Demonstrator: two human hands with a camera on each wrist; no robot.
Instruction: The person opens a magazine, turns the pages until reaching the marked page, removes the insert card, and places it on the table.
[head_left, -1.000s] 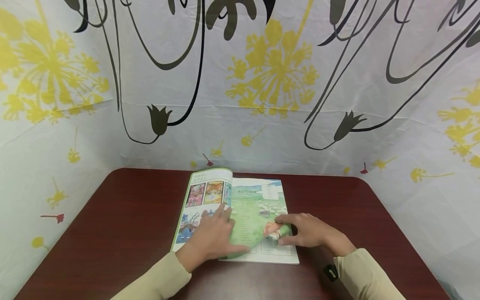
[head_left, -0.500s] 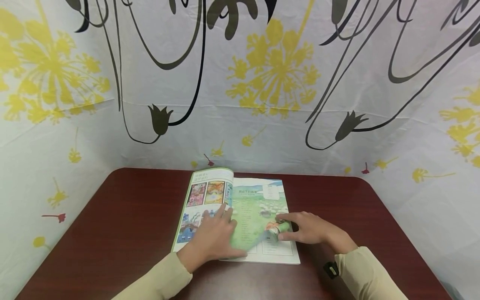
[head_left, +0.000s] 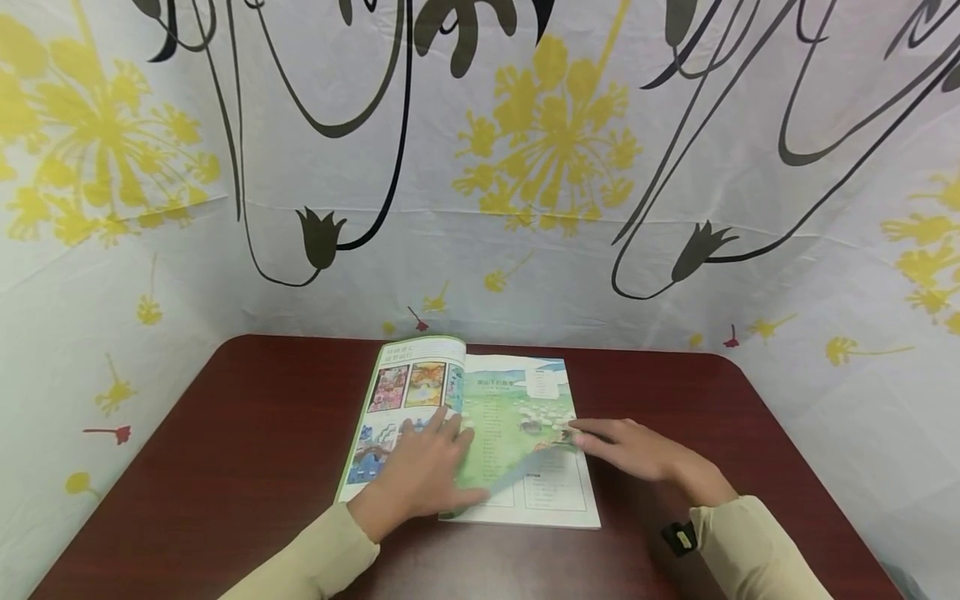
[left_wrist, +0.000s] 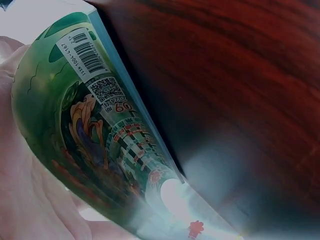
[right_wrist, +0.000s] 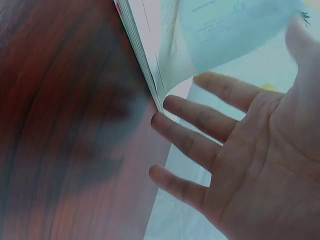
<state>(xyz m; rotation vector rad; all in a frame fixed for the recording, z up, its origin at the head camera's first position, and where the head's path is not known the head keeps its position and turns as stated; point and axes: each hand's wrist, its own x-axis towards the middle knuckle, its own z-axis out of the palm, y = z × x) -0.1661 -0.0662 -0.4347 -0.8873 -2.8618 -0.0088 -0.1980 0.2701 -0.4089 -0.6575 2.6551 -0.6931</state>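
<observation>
An open magazine (head_left: 487, 392) lies on the table, its left page showing pictures and its right page a green printed scene. My left hand (head_left: 423, 467) rests spread over the left page, with its thumb reaching across the fold. At the right edge, my right hand (head_left: 645, 450) has its fingertips on a lifted page (head_left: 525, 446) whose lower corner bends up over the white page below. The right wrist view shows that hand's fingers (right_wrist: 190, 145) straight and apart beside the curved page. In the left wrist view, the green cover (left_wrist: 45, 110) with its barcode bows outward.
A dark red-brown wooden table (head_left: 262, 433) carries the magazine. Behind and beside it hangs a white cloth (head_left: 375, 283) printed with yellow flowers and dark stems. A small black device (head_left: 679, 538) sits at the right sleeve.
My right hand has shifted right toward the magazine's outer edge and its fingers have straightened. The rolled corner of the page has loosened and spread. The left hand has hardly moved.
</observation>
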